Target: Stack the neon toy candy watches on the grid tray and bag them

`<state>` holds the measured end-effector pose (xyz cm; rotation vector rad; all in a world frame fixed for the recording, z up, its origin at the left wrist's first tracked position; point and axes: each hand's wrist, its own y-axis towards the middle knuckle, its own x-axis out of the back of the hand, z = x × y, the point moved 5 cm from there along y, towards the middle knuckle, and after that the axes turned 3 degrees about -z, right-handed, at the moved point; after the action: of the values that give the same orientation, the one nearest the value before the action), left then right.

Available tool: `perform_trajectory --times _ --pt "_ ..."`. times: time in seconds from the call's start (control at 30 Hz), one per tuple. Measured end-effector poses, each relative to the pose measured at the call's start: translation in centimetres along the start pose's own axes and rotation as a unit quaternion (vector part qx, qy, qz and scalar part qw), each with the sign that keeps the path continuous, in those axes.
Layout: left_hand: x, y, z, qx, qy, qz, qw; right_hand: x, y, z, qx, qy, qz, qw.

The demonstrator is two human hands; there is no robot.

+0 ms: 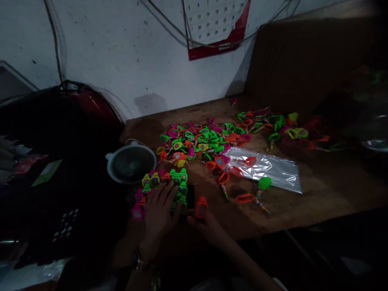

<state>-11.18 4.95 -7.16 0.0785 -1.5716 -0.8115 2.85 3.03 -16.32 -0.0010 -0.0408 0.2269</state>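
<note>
My left hand (pixel 159 212) lies flat with fingers spread on a row of assembled toy watches (pixel 178 188), green, yellow and pink, at the near left of the wooden table (pixel 327 190). My right hand (pixel 203 223) pinches an orange toy watch (pixel 201 207) just right of that row. A big heap of loose neon watch parts (pixel 206 141) in green, pink, orange and yellow covers the middle of the table. A clear plastic bag (pixel 273 169) lies right of the hands, with orange rings (pixel 245 197) and a green piece (pixel 264 183) beside it.
A small white round fan (pixel 131 163) lies at the table's left edge. More neon parts (pixel 281 127) spread to the back right. A calendar (pixel 216 24) and cables hang on the white wall. A dark bulky object (pixel 60 121) stands at the left.
</note>
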Motion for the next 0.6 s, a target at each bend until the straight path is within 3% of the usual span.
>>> perform_trajectory --times 0.17,0.27,0.43,0.6 --pt "0.2 -1.6 -0.2 0.033 -0.014 -0.069 0.997 -0.7 0.8 0.9 0.081 -0.060 0.044 0.994" --pt "0.3 -2.5 -0.3 0.065 -0.046 -0.086 0.993 -0.5 1.3 1.3 0.086 -0.083 0.061 0.991" --pt "1.2 -2.7 -1.9 0.067 -0.079 -0.070 0.992 -0.7 1.9 1.4 0.076 -0.170 0.094 0.978" --pt "1.2 -0.9 -4.0 0.060 -0.093 -0.031 0.993 -2.7 1.9 0.1 0.039 -0.313 0.131 0.940"
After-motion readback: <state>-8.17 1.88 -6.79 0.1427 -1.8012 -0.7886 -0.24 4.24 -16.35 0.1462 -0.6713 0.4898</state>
